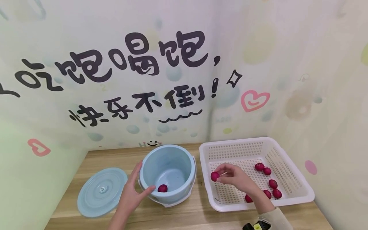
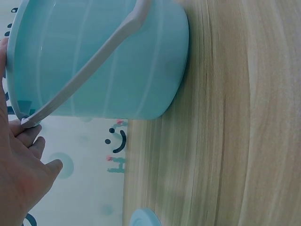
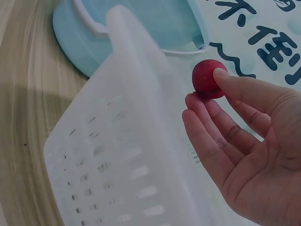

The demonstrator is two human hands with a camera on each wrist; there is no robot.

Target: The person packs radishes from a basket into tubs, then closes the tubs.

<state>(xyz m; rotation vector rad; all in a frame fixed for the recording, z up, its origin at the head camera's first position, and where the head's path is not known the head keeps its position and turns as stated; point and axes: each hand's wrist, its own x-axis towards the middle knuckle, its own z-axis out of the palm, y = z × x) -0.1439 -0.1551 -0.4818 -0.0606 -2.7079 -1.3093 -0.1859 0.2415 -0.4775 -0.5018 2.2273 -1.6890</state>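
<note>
Between the bucket [image 1: 169, 172] and the basket [image 1: 290, 188] only a narrow strip of desk [image 1: 201, 214] lies bare, while both containers stand open from above.

a round blue lid [image 1: 102, 191] lies flat on the wooden table [image 1: 184, 217], below the lettered wall [image 1: 115, 80].

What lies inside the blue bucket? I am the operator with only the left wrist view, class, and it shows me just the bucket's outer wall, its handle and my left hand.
Observer: One red fruit lies on the floor of the blue bucket; the left hand rests on its rim.
Operator: Where is the right hand?
Observer: The right hand is over the white basket, pinching another red fruit in its fingertips.
Operator: Is more fruit there?
Observer: Yes, about six lie in the basket. The bucket's lid lies flat on the table, left of the bucket.
</note>
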